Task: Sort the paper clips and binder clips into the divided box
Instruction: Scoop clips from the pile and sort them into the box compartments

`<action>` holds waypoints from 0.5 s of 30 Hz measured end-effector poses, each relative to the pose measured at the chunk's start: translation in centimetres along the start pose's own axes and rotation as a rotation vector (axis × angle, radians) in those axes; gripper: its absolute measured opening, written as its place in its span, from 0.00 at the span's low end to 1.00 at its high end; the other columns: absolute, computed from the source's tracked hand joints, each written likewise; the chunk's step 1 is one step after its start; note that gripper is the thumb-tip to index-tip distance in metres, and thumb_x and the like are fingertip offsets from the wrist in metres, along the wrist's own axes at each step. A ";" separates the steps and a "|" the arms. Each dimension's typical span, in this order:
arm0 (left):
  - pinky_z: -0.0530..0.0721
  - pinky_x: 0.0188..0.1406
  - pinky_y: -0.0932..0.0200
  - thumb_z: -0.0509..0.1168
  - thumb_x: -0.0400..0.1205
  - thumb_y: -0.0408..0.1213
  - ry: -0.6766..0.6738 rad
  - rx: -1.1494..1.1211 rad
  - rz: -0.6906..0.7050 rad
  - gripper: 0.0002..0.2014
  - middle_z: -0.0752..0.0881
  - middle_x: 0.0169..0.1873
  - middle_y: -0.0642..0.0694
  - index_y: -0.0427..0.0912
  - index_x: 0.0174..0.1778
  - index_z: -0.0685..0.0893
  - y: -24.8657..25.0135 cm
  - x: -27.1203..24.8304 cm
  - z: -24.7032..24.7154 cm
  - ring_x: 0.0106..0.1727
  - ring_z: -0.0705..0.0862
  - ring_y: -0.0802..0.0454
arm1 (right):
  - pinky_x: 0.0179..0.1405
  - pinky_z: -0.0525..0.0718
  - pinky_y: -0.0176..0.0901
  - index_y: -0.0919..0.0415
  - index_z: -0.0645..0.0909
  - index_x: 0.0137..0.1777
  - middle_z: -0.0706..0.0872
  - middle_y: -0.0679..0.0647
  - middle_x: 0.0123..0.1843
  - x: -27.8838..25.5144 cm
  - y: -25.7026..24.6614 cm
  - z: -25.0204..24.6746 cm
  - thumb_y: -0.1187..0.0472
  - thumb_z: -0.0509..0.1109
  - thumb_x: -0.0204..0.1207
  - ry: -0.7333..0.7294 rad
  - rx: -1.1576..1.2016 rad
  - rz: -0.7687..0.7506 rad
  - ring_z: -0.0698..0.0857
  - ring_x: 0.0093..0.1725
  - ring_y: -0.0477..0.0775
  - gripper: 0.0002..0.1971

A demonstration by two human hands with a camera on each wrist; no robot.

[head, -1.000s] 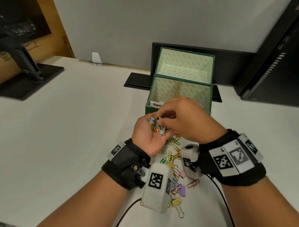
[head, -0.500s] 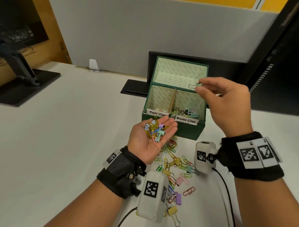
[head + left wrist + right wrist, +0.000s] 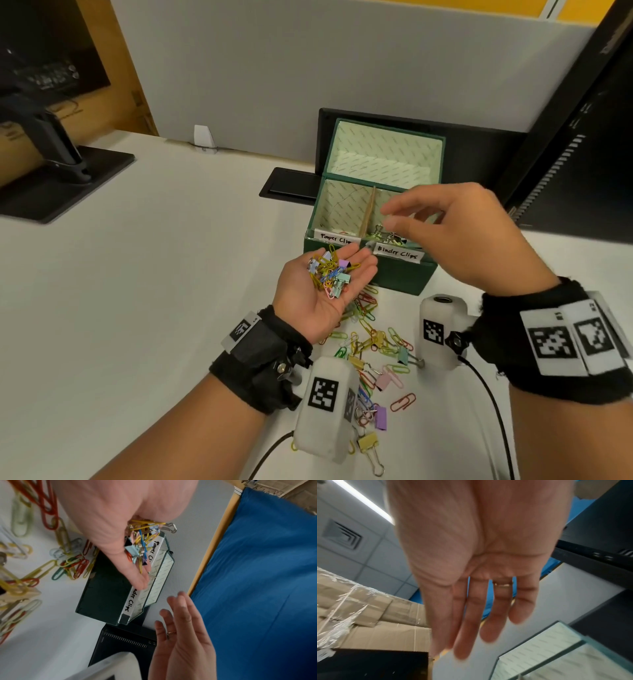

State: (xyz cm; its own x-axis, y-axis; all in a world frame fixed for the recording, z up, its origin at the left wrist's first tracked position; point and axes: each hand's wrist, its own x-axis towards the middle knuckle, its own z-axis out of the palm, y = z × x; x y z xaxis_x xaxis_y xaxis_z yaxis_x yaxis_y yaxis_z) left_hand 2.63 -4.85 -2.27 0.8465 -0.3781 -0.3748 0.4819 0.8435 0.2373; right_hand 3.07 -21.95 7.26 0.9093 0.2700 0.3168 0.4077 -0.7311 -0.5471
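My left hand [image 3: 318, 298] lies palm up in front of the green divided box [image 3: 394, 275], carrying a heap of mixed coloured paper clips and small binder clips [image 3: 330, 274]. In the left wrist view the same heap [image 3: 142, 539] sits by the fingers of that hand [image 3: 120, 534], above the box's labels [image 3: 130, 601]. My right hand [image 3: 424, 219] hovers over the "Binder Clips" compartment with fingers spread and nothing in it; its bare palm [image 3: 479, 595] fills the right wrist view. Several binder clips [image 3: 385, 233] lie in that compartment. The "Paper Clips" compartment [image 3: 339, 209] is to the left of the divider.
Many loose paper clips and binder clips [image 3: 373, 346] lie on the white table between my wrists. The box's lid [image 3: 383, 154] stands open behind. A black monitor [image 3: 582, 154] is at the right, a monitor stand [image 3: 58, 161] at far left, and a black hatch [image 3: 291, 186] beside the box.
My right hand took a binder clip from the left palm, carried it over the box and let it go; its fingers are now spread. The left hand stayed palm up.
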 end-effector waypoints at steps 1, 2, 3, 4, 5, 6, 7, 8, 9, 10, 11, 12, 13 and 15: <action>0.85 0.52 0.39 0.51 0.87 0.40 -0.017 0.004 -0.006 0.23 0.87 0.53 0.27 0.24 0.64 0.80 0.0 0.0 -0.1 0.47 0.89 0.32 | 0.37 0.77 0.24 0.39 0.88 0.47 0.87 0.32 0.40 -0.1 -0.4 0.3 0.50 0.76 0.73 -0.101 -0.022 0.003 0.83 0.43 0.35 0.04; 0.84 0.55 0.41 0.49 0.87 0.39 -0.056 0.010 -0.019 0.24 0.85 0.56 0.27 0.23 0.66 0.79 -0.1 -0.1 0.0 0.50 0.89 0.32 | 0.36 0.77 0.25 0.39 0.89 0.46 0.88 0.33 0.39 -0.2 -0.7 0.7 0.50 0.77 0.72 -0.197 -0.041 0.013 0.83 0.41 0.35 0.05; 0.84 0.59 0.44 0.46 0.87 0.38 -0.100 0.018 -0.030 0.25 0.84 0.60 0.27 0.22 0.67 0.78 -0.1 -0.3 0.1 0.54 0.87 0.32 | 0.35 0.76 0.26 0.39 0.90 0.46 0.89 0.34 0.39 -0.2 -0.8 1.3 0.50 0.78 0.71 -0.266 -0.053 0.023 0.83 0.39 0.34 0.06; 0.84 0.60 0.46 0.45 0.86 0.37 -0.122 0.028 -0.025 0.26 0.82 0.62 0.27 0.21 0.66 0.78 -0.1 -0.4 0.1 0.57 0.86 0.33 | 0.34 0.76 0.27 0.39 0.90 0.47 0.90 0.36 0.40 -0.2 -0.8 2.1 0.50 0.79 0.70 -0.291 -0.067 0.031 0.83 0.36 0.34 0.06; 0.85 0.59 0.47 0.44 0.86 0.37 -0.126 0.026 -0.010 0.26 0.82 0.63 0.28 0.21 0.66 0.78 -0.1 -0.5 0.3 0.57 0.86 0.35 | 0.34 0.76 0.29 0.39 0.90 0.48 0.90 0.37 0.39 -0.1 -0.8 2.7 0.49 0.78 0.70 -0.275 -0.087 0.032 0.82 0.34 0.33 0.07; 0.85 0.58 0.46 0.45 0.86 0.36 -0.116 0.016 0.006 0.24 0.82 0.62 0.28 0.21 0.65 0.78 -0.1 -0.5 0.3 0.54 0.87 0.36 | 0.36 0.79 0.32 0.41 0.90 0.49 0.90 0.39 0.39 0.0 -0.8 3.4 0.47 0.78 0.70 -0.238 -0.117 0.028 0.82 0.35 0.34 0.07; 0.87 0.56 0.46 0.47 0.86 0.36 -0.106 0.004 0.020 0.23 0.84 0.59 0.29 0.22 0.62 0.80 -0.2 -0.5 0.4 0.50 0.88 0.38 | 0.40 0.82 0.37 0.43 0.90 0.49 0.89 0.40 0.39 0.0 -0.9 3.9 0.47 0.77 0.71 -0.209 -0.147 0.018 0.83 0.37 0.36 0.08; 0.89 0.51 0.47 0.48 0.86 0.35 -0.096 -0.004 0.031 0.22 0.86 0.54 0.29 0.22 0.55 0.84 -0.3 -0.4 0.3 0.45 0.89 0.39 | 0.43 0.84 0.42 0.44 0.90 0.51 0.88 0.41 0.40 0.0 -1.0 4.4 0.47 0.76 0.71 -0.207 -0.168 0.011 0.84 0.40 0.38 0.09; 0.90 0.44 0.49 0.49 0.86 0.34 -0.090 -0.005 0.037 0.23 0.87 0.47 0.29 0.22 0.47 0.86 -0.3 -0.3 0.2 0.40 0.90 0.39 | 0.46 0.85 0.46 0.45 0.90 0.52 0.88 0.42 0.41 0.0 -1.1 4.8 0.48 0.77 0.71 -0.225 -0.184 0.007 0.84 0.41 0.41 0.10; 0.90 0.37 0.51 0.50 0.86 0.34 -0.080 0.001 0.043 0.23 0.88 0.42 0.30 0.23 0.42 0.87 -0.4 -0.3 0.2 0.36 0.89 0.39 | 0.47 0.86 0.49 0.45 0.90 0.53 0.87 0.42 0.42 0.0 -1.2 5.1 0.48 0.77 0.71 -0.247 -0.196 0.009 0.84 0.43 0.43 0.11; 0.89 0.32 0.53 0.50 0.86 0.34 -0.071 0.000 0.048 0.23 0.87 0.39 0.30 0.23 0.40 0.86 -0.4 -0.3 0.2 0.32 0.89 0.40 | 0.47 0.86 0.50 0.45 0.90 0.54 0.86 0.41 0.42 0.0 -1.2 5.4 0.49 0.77 0.71 -0.259 -0.202 0.015 0.84 0.43 0.44 0.11; 0.88 0.29 0.54 0.49 0.86 0.33 -0.063 -0.006 0.051 0.22 0.87 0.37 0.31 0.24 0.40 0.85 -0.4 -0.3 0.2 0.30 0.88 0.40 | 0.48 0.86 0.51 0.44 0.90 0.53 0.85 0.41 0.41 -0.1 -1.3 5.6 0.50 0.77 0.71 -0.260 -0.200 0.018 0.84 0.44 0.44 0.10; 0.87 0.27 0.55 0.49 0.86 0.33 -0.057 -0.013 0.056 0.21 0.86 0.36 0.31 0.25 0.40 0.84 -0.4 -0.4 0.2 0.28 0.87 0.41 | 0.48 0.86 0.51 0.44 0.91 0.50 0.85 0.40 0.41 -0.1 -1.2 5.7 0.50 0.77 0.71 -0.251 -0.194 0.017 0.84 0.43 0.44 0.08; 0.88 0.29 0.54 0.50 0.86 0.33 -0.052 -0.025 0.060 0.20 0.86 0.38 0.30 0.25 0.41 0.84 -0.4 -0.4 0.2 0.31 0.88 0.40 | 0.47 0.87 0.50 0.46 0.91 0.46 0.87 0.41 0.40 0.0 -1.2 5.7 0.52 0.77 0.72 -0.223 -0.165 0.016 0.85 0.42 0.43 0.04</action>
State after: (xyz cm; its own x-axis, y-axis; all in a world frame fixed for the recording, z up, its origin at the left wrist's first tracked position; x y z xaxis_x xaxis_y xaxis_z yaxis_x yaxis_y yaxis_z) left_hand 2.14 -5.07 -2.01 0.8847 -0.3456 -0.3129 0.4248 0.8741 0.2357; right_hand 3.07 -17.52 3.55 0.9188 0.3757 0.1213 0.3910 -0.8232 -0.4116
